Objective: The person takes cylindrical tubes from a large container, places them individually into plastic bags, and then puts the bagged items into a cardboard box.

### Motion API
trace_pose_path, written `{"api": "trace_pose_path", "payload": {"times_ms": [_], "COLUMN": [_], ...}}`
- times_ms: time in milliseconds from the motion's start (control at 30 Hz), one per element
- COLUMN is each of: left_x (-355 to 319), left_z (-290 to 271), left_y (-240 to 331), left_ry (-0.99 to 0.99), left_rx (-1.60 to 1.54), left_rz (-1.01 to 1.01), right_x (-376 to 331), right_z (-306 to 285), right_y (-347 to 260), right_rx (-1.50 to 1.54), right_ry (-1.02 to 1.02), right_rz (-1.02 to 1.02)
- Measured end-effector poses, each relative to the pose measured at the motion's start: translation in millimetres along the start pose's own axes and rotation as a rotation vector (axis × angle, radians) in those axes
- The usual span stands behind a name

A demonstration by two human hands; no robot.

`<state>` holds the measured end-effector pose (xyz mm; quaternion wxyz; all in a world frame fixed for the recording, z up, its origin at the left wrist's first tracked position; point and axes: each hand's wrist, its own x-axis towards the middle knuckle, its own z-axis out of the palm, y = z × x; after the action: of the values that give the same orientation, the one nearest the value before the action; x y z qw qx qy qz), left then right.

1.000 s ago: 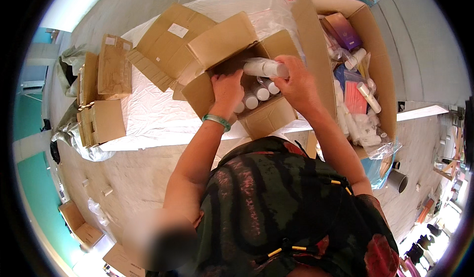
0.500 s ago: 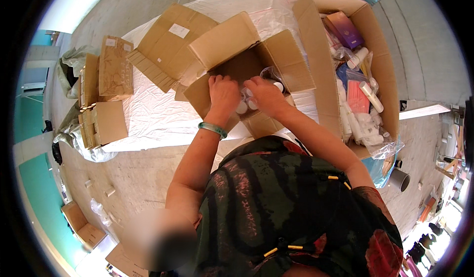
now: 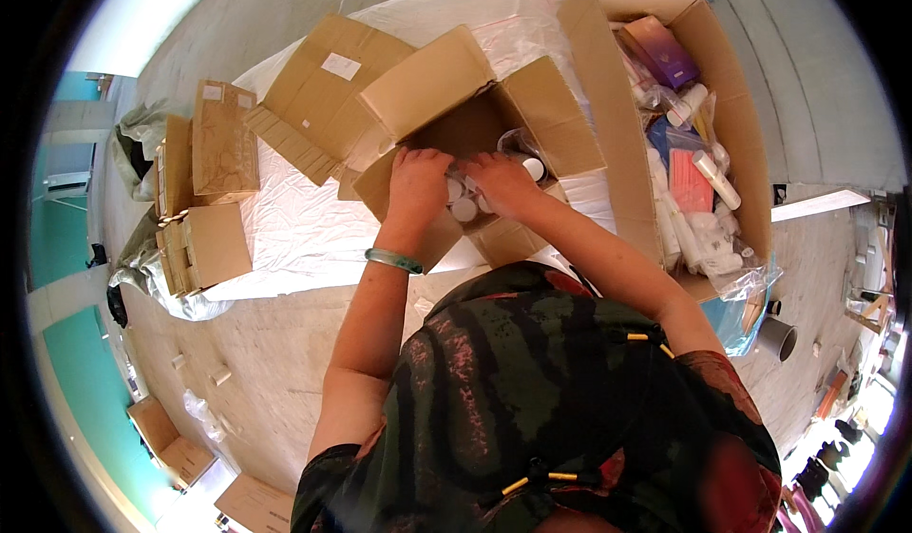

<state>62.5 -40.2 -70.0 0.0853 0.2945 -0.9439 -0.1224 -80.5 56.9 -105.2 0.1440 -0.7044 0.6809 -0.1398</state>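
An open cardboard box point(image 3: 456, 129) stands on the white-covered table in front of me. White round-topped containers point(image 3: 464, 209) sit in its near part, between and below my hands, and clear plastic seems to lie around them. My left hand point(image 3: 419, 183), a green bangle on its wrist, is at the box's left side with its fingers curled inward. Just across from it, my right hand point(image 3: 502, 183) bends its fingers over the containers. The fingertips of both hands are hidden, and what they hold cannot be made out. Another white-topped container point(image 3: 533, 169) shows beside my right hand.
A large carton point(image 3: 608, 134) at the right holds a purple box point(image 3: 659, 50), white tubes and plastic-wrapped items. Flattened cardboard point(image 3: 318, 86) lies behind the open box on the left. Smaller cartons point(image 3: 224, 143) stand at the table's left end, on the white sheet point(image 3: 294, 238).
My left hand has shifted slightly left, and my right hand a little left and down. More of the white containers shows between them. The whole view has tilted slightly.
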Motion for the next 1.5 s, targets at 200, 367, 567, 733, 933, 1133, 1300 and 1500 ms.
{"api": "trace_pose_path", "payload": {"times_ms": [200, 367, 567, 733, 933, 1133, 1300, 1500], "left_x": [5.5, 7.7, 8.2, 7.1, 21.2, 38.3, 55.3, 57.0], "left_z": [-15.6, -21.6, -29.3, -38.2, -38.3, -29.7, -26.2, -7.8], "left_y": [0.0, -2.5, 3.5, 13.1, 37.1, 71.4, 114.8, 155.3], "left_ry": [0.08, 0.111, 0.12, 0.111, 0.069, -0.023, -0.117, -0.191], "left_rx": [-0.055, -0.112, -0.212, -0.325, -0.438, -0.543, -0.637, -0.638], "left_rz": [0.013, -0.002, -0.027, -0.049, -0.024, 0.116, 0.183, 0.245], "right_x": [-10.8, -18.2, -51.4, -109.2, -177.2, -183.2, -197.1, -202.8], "right_z": [-6.4, -23.8, -71.0, -94.8, -55.2, -38.5, -63.2, -69.3], "right_y": [11.0, 14.2, 16.1, 28.4, 16.5, -22.4, -6.1, 31.2], "right_rx": [0.114, 0.225, 0.467, 0.634, 0.795, 0.821, 0.782, 0.795], "right_ry": [0.146, 0.168, 0.219, 0.307, 0.389, 0.244, 0.322, 0.416], "right_rz": [0.014, 0.057, 0.187, 0.373, 0.609, 0.515, 0.546, 0.561]}}
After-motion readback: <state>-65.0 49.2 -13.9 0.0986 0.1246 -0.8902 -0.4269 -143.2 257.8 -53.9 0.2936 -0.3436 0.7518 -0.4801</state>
